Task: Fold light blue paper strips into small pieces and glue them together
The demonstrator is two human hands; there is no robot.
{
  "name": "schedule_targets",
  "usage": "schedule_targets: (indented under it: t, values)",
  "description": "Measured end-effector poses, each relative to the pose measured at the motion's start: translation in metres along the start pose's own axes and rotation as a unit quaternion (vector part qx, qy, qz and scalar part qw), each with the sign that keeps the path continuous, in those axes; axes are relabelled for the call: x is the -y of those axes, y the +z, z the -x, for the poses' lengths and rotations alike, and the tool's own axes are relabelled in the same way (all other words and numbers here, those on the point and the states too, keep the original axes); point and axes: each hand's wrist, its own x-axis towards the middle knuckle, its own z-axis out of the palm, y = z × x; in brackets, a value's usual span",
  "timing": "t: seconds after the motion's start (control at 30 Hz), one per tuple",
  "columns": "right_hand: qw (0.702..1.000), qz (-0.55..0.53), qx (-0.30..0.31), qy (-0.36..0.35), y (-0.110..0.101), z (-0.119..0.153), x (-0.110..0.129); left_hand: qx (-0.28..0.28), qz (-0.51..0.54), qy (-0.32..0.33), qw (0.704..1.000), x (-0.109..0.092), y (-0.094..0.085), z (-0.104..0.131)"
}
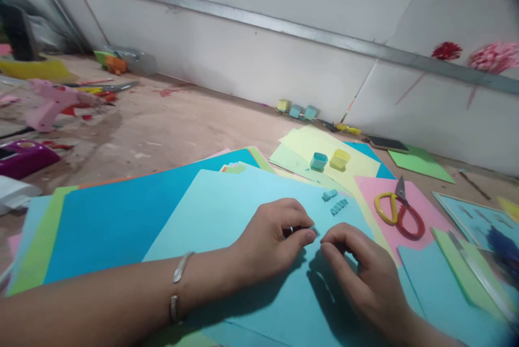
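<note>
My left hand (279,236), with a silver bracelet at its wrist, pinches a small piece of blue paper (315,231) between thumb and fingertips. Close by on the right, my right hand (360,266) has its thumb and forefinger pressed together; whatever may be between them is too small to see. Both hands hover over a light blue paper sheet (227,195). Just beyond them lie two folded blue paper strips (338,206). Farther back, a small blue paper box (319,161) and a small yellow paper box (339,159) stand on pale sheets.
Scissors (401,209) with yellow and red handles lie on pink paper at the right, near a cutter knife (482,274). A pink glue gun (52,101) and a purple tool (26,158) are at the left. Several small boxes (295,111) stand along the wall.
</note>
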Motion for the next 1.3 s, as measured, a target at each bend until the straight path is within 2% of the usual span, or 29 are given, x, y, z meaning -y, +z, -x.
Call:
schedule_targets:
  t: [0.23, 0.4, 0.63, 0.73, 0.8, 0.87, 1.0, 1.13, 1.2, 1.3]
  values:
    - [0.999, -0.002, 0.043, -0.01, 0.001, -0.005, -0.002, 0.042, -0.039, 0.025, 0.998, -0.002, 0.001, 0.005]
    - [0.996, 0.036, 0.052, -0.06, 0.001, -0.009, -0.005, 0.065, -0.08, 0.048, 0.994, -0.003, 0.001, 0.009]
    - [0.986, 0.093, -0.032, -0.135, 0.003, -0.011, 0.006, 0.098, -0.022, 0.01, 0.995, -0.007, 0.003, 0.011]
    - [0.986, 0.086, -0.047, -0.132, 0.003, -0.01, 0.008, 0.074, 0.012, -0.053, 0.996, -0.01, 0.005, 0.009]
    - [0.989, 0.075, -0.019, -0.128, 0.001, -0.011, 0.006, 0.06, 0.057, -0.114, 0.99, -0.011, 0.006, 0.007]
    - [0.99, 0.061, 0.033, -0.122, -0.003, -0.012, 0.002, 0.061, 0.105, -0.143, 0.982, -0.012, 0.005, 0.006]
    - [0.988, 0.034, 0.108, -0.108, -0.011, -0.016, -0.007, 0.085, 0.133, -0.122, 0.98, -0.009, 0.004, 0.006]
    - [0.979, 0.032, 0.158, -0.123, -0.012, -0.014, -0.008, 0.11, 0.086, -0.134, 0.981, -0.008, 0.006, 0.008]
    - [0.978, 0.033, 0.159, -0.134, -0.011, -0.012, -0.006, 0.115, 0.071, -0.14, 0.981, -0.008, 0.007, 0.008]
    - [0.985, 0.025, 0.107, -0.136, -0.012, -0.013, -0.001, 0.101, 0.107, -0.145, 0.978, -0.01, 0.007, 0.008]
